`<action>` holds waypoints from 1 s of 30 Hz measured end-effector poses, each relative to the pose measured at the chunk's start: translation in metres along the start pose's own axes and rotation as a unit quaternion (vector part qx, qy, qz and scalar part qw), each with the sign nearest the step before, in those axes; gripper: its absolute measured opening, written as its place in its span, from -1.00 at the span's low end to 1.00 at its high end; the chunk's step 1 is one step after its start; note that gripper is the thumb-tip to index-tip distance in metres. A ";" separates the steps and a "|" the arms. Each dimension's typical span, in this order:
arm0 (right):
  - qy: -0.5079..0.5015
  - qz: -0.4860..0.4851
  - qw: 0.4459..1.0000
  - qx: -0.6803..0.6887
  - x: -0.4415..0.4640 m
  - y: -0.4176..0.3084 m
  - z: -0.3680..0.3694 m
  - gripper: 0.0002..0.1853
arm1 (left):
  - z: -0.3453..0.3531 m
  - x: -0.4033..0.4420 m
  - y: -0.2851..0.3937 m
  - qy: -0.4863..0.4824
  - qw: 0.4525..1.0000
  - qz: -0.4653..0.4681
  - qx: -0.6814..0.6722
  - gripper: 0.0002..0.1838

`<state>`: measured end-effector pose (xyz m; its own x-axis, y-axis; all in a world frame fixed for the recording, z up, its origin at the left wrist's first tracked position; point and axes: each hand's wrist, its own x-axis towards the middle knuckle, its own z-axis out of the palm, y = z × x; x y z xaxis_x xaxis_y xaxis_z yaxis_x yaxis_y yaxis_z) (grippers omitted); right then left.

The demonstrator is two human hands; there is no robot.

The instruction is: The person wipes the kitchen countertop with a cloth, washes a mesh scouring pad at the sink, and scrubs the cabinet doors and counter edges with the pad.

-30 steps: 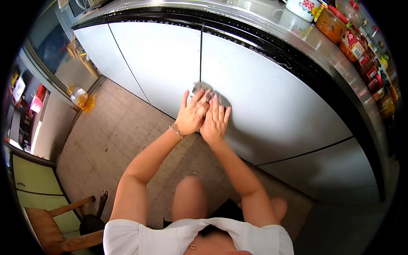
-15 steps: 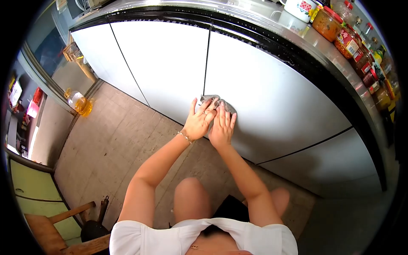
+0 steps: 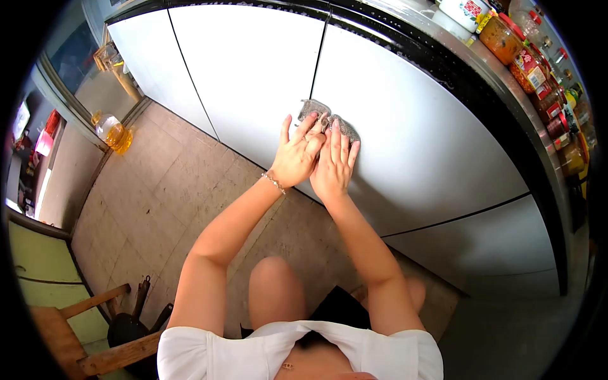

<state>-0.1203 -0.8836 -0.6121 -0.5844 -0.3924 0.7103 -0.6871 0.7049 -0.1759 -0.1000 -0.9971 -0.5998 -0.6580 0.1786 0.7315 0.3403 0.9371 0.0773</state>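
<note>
A grey cloth, bunched and wrinkled, lies against the white cabinet door, across the lower part of the seam between two doors. My left hand, with a bracelet at its wrist, has bent fingers on the cloth, and a fold of it shows between them. Beside it, touching, my right hand lies with its fingers stretched flat over the cloth's right part. The palms hide some of the cloth.
Jars and an enamel mug line the countertop at upper right. An oil bottle stands on the tiled floor at left. Lower left are a wooden chair and a dark pan.
Both hands and the cloth have moved slightly up the cabinet door. The view has also shifted, so the countertop and bottle appear higher in the picture.
</note>
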 end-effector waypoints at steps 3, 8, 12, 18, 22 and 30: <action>-0.030 0.010 0.999 0.025 -0.027 0.010 0.013 -0.48 | 0.014 -0.019 0.007 -0.032 0.999 0.000 0.002 -0.71; -0.030 -0.023 0.999 -0.005 0.001 0.010 -0.014 -0.50 | 0.010 0.000 0.013 0.032 0.998 -0.037 -0.029 -0.70; -0.028 -0.017 0.999 -0.014 -0.016 0.018 -0.003 -0.49 | 0.016 -0.010 0.020 0.019 0.998 -0.041 -0.047 -0.69; -0.026 -0.038 0.998 -0.032 -0.005 0.022 -0.020 -0.44 | 0.018 0.000 0.024 0.039 0.995 -0.066 -0.058 -0.61; 0.053 -0.016 0.997 -0.062 0.034 0.013 -0.047 -0.41 | -0.008 0.045 0.025 0.112 0.987 -0.072 -0.095 -0.67; -0.029 -0.028 0.994 -0.097 -0.044 0.052 -0.025 -0.45 | 0.037 -0.017 0.054 0.025 0.993 -0.057 -0.102 -0.66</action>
<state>-0.1202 -0.8149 -0.6357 -0.5749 -0.4634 0.6744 -0.6259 0.7799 0.0022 -0.0951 -0.9385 -0.6335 -0.6677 0.0559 0.7423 0.3984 0.8692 0.2930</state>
